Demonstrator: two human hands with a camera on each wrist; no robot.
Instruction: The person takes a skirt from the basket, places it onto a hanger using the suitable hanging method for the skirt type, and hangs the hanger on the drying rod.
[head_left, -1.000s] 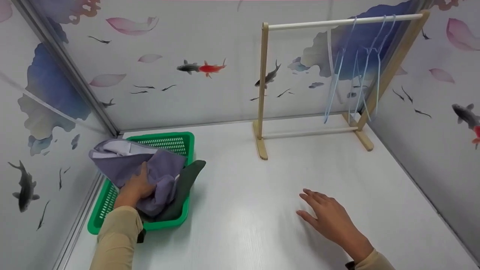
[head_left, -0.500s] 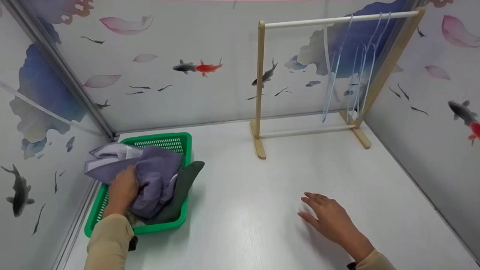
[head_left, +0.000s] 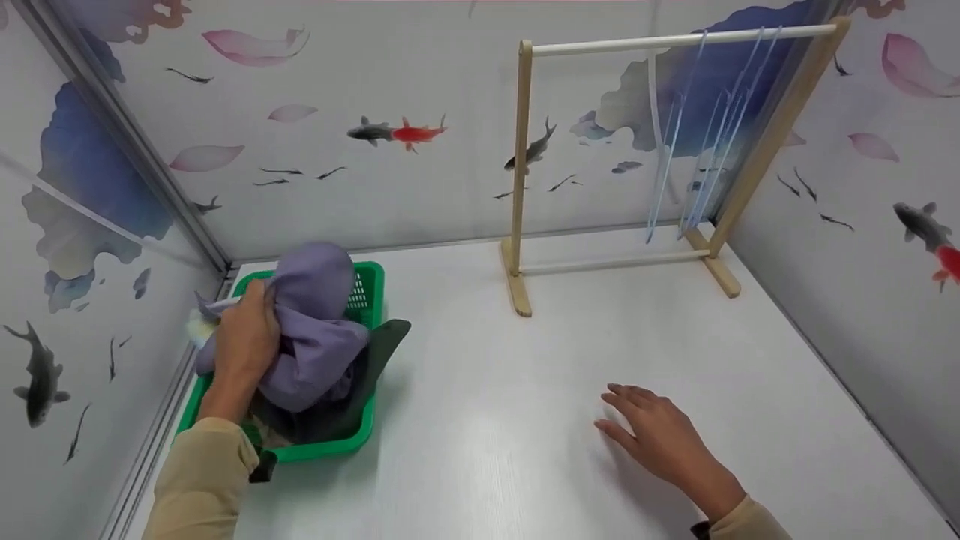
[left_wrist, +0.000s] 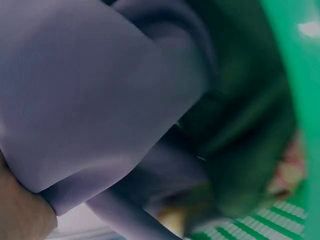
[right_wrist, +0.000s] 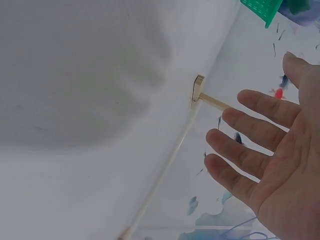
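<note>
A crumpled purple garment (head_left: 311,330) is bunched over the green basket (head_left: 322,452), partly raised above its rim. My left hand (head_left: 244,334) grips the garment near its left side; in the left wrist view the purple cloth (left_wrist: 90,90) fills much of the picture, with the hand (left_wrist: 22,210) at the lower left edge. Beneath it a dark green garment (head_left: 386,341) hangs partly over the basket's right rim. Over the table at the right hovers my right hand (head_left: 660,431), touching nothing; the right wrist view shows its fingers (right_wrist: 255,125) spread and nearly straight.
A wooden rack (head_left: 523,180) with a white top rail (head_left: 615,46) stands at the back right. Several light blue hangers (head_left: 724,142) hang from the rail. Patterned walls enclose the white table (head_left: 487,397) at the left, back and right.
My left hand has lifted the purple garment upward, and its cloth has bunched and folded over. The hangers have swung slightly. My right hand has barely moved.
</note>
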